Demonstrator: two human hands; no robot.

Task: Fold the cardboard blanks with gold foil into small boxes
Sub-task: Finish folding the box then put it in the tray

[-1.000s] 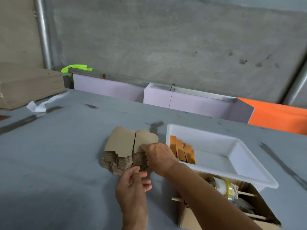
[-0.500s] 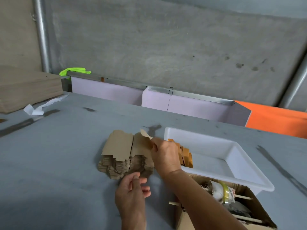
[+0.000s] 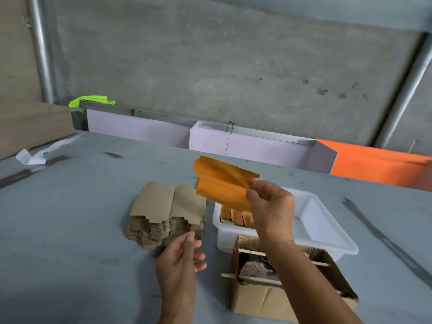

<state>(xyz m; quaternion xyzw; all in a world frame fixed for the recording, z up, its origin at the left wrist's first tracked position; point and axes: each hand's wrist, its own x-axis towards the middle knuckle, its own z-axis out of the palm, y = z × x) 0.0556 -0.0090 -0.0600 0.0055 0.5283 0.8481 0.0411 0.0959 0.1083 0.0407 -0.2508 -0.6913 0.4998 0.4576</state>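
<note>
**Blank lifted off the stack, gold face now shown**

Cardboard at the near edge comes first: an open carton (image 3: 289, 298) with thin sticks across its mouth is seen at five o'clock. Just beyond it, at six o'clock, the left hand (image 3: 181, 260) is held above the grey table (image 3: 70, 230) with fingers loosely bent and nothing in them. Directly past its fingertips the stack of brown blanks (image 3: 163, 213) is found, plain side up. At three o'clock from the stack a white tray (image 3: 327, 232) is set, with a few gold pieces (image 3: 236, 216) standing against its near-left corner.

Above the tray's left end, one blank (image 3: 222, 185) is pinched by its right edge between thumb and fingers of the right hand (image 3: 271, 206). Half a second ago that hand was only peeling a corner from the stack top; the sheet has since been raised clear and turned so its gold foil is presented to the camera. Folding is judged about to begin, with the free hand needed on the opposite edge. At the far rim, lilac panels (image 3: 257, 148) and a concrete wall (image 3: 210, 66) are seen.
</note>
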